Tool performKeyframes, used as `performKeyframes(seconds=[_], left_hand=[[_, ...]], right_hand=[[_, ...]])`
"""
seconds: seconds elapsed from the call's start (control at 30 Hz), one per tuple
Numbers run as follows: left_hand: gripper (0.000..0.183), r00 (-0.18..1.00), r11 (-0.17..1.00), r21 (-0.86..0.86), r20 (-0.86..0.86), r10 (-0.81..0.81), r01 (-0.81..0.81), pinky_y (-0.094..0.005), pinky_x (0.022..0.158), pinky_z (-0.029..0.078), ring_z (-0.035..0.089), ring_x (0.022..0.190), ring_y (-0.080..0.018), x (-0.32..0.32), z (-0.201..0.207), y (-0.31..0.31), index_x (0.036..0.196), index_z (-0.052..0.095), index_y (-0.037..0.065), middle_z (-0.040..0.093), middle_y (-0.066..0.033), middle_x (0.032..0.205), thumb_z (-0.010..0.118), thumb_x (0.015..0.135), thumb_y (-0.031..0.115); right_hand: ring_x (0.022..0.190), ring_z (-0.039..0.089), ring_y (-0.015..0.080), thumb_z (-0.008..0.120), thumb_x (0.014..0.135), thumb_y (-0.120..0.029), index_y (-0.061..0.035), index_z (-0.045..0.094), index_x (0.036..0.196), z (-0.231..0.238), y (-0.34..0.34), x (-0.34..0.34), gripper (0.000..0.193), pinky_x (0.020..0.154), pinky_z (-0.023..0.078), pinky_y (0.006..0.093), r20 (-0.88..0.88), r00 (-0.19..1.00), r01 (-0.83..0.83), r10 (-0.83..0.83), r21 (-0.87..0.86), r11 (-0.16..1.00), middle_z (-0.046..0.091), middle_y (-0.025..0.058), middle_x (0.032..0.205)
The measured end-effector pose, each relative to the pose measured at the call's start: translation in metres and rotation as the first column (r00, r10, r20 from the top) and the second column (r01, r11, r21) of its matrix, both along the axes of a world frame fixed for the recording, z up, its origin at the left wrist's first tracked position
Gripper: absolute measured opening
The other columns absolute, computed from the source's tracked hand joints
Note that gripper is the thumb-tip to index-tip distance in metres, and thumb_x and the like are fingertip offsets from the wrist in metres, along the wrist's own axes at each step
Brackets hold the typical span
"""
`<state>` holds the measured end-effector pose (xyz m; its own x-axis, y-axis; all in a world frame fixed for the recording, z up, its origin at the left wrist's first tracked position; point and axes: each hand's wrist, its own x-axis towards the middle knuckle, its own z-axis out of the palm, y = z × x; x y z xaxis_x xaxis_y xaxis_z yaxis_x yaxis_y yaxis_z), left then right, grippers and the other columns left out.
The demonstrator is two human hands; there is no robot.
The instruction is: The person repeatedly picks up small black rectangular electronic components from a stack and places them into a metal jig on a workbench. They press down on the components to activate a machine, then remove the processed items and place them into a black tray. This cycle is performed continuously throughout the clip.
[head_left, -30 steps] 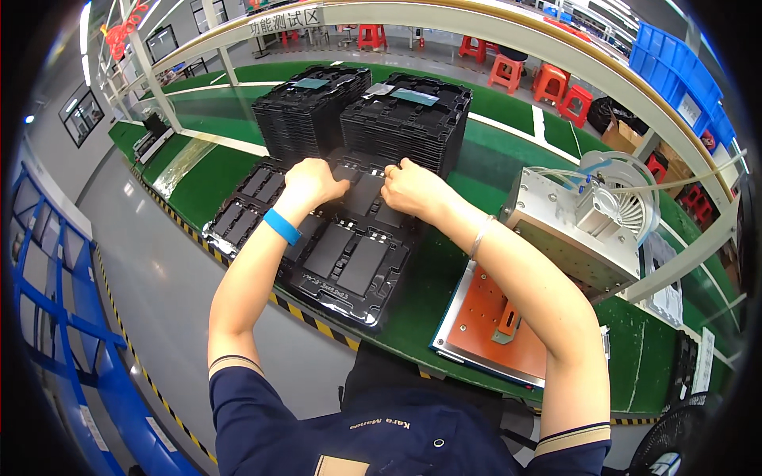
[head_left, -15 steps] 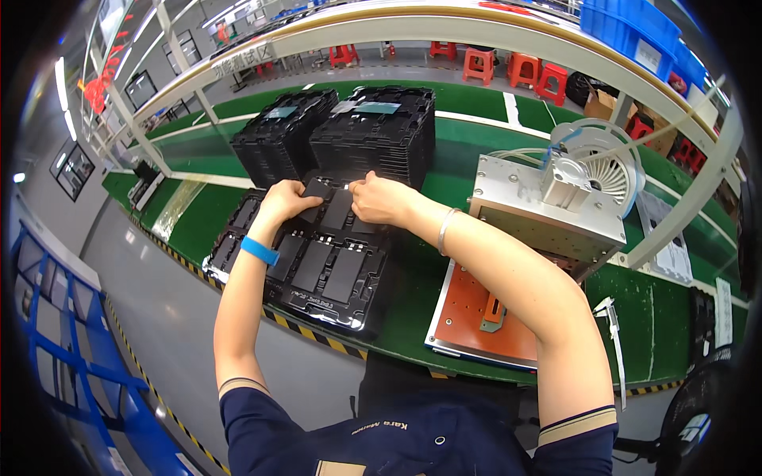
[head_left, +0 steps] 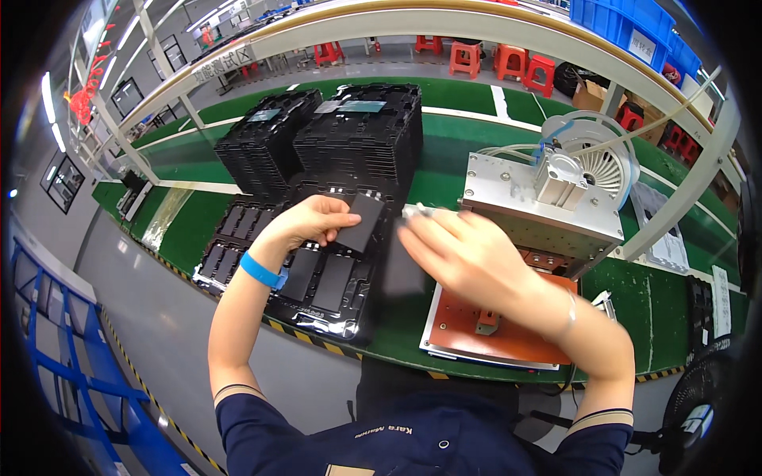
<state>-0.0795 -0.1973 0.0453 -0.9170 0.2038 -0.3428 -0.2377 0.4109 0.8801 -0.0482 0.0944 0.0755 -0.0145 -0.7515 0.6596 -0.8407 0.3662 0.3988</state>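
Observation:
My left hand (head_left: 316, 220) pinches a flat black battery (head_left: 362, 225) by its left edge, tilted above a black plastic tray (head_left: 305, 319). More black batteries (head_left: 333, 282) lie in the tray's pockets, with small silvery tabs at their ends. To the right, my right hand (head_left: 460, 247) is smeared by motion between the tray and a metal fixture (head_left: 548, 198). Its fingers are closed on another flat black battery (head_left: 405, 270), blurred and hanging down, with a whitish tab end at the fingertips.
Two stacks of black trays (head_left: 361, 139) stand behind the tray in use. Under the fixture's front is an orange-brown plate (head_left: 452, 317). A caliper (head_left: 603, 301) lies partly hidden behind my right forearm. A white frame rail (head_left: 444, 24) crosses the far side, and a fan (head_left: 694, 420) stands at lower right.
Both hands have lifted batteries out of the tray. My right hand has swung right toward the fixture, while my left hand has moved slightly right and nearer. The whole view has shifted a little.

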Motion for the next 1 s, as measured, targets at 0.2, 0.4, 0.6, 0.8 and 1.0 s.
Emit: performKeyframes(seconds=[0.2,0.4,0.6,0.8,1.0], left_hand=[[0.032,0.993,0.9,-0.435,-0.117,-0.02,-0.033,-0.0202,0.043,0.042,0.058,0.047,-0.0085,0.014,0.018,0.027,0.072,0.062,0.005,0.061,-0.0012,0.056,0.078,0.083,0.03],[0.026,0.458,0.856,-0.43,-0.846,-0.272,-0.288,-0.033,0.048,0.042,0.052,0.053,-0.0226,0.09,0.008,0.092,0.079,0.059,0.006,0.055,-0.0062,0.065,0.083,0.07,0.014],[0.054,0.382,0.848,-0.462,-0.757,-0.53,0.26,-0.0421,0.093,0.05,0.059,0.111,-0.0302,0.121,-0.044,0.173,0.11,0.068,0.008,0.06,-0.0139,0.122,0.08,0.071,0.043],[0.07,0.379,0.727,-0.552,-0.622,-0.685,0.408,-0.0565,0.11,0.029,0.044,0.132,-0.0314,0.103,-0.056,0.195,0.128,0.06,0.013,0.052,-0.0102,0.138,0.069,0.078,0.061],[0.065,0.383,0.711,-0.562,-0.601,-0.702,0.422,-0.055,0.109,0.031,0.046,0.131,-0.0285,0.101,-0.055,0.193,0.126,0.062,0.015,0.054,-0.0086,0.137,0.067,0.08,0.06]], right_hand=[[0.079,0.063,0.019,0.065,0.07,-0.007,-0.0006,0.07,0.103,-0.041,0.105,0.077,0.035,0.07,0.054,0.0312,0.235,0.917,0.323,-0.323,0.04,0.946,0.064,0.0105,0.1],[0.09,0.067,0.0222,0.062,0.072,-0.005,-0.0011,0.066,0.11,-0.082,0.126,0.098,0.038,0.073,0.055,0.0292,0.463,0.662,0.593,-0.589,0.157,0.79,0.066,0.0118,0.111],[0.087,0.063,0.0237,0.067,0.073,0.001,-0.0043,0.068,0.102,-0.074,0.124,0.073,0.029,0.069,0.053,0.0317,0.653,0.633,0.549,-0.416,0.001,0.836,0.066,0.0052,0.1],[0.084,0.06,0.0229,0.069,0.074,-0.001,-0.0055,0.067,0.101,-0.08,0.122,0.058,0.027,0.069,0.054,0.0333,0.703,0.587,0.555,-0.402,0.013,0.832,0.063,0.0037,0.096],[0.097,0.058,0.0274,0.068,0.07,0.0,-0.0014,0.066,0.105,-0.083,0.118,0.053,0.036,0.08,0.052,0.0391,0.633,0.626,0.565,-0.456,0.035,0.824,0.062,0.0071,0.104]])
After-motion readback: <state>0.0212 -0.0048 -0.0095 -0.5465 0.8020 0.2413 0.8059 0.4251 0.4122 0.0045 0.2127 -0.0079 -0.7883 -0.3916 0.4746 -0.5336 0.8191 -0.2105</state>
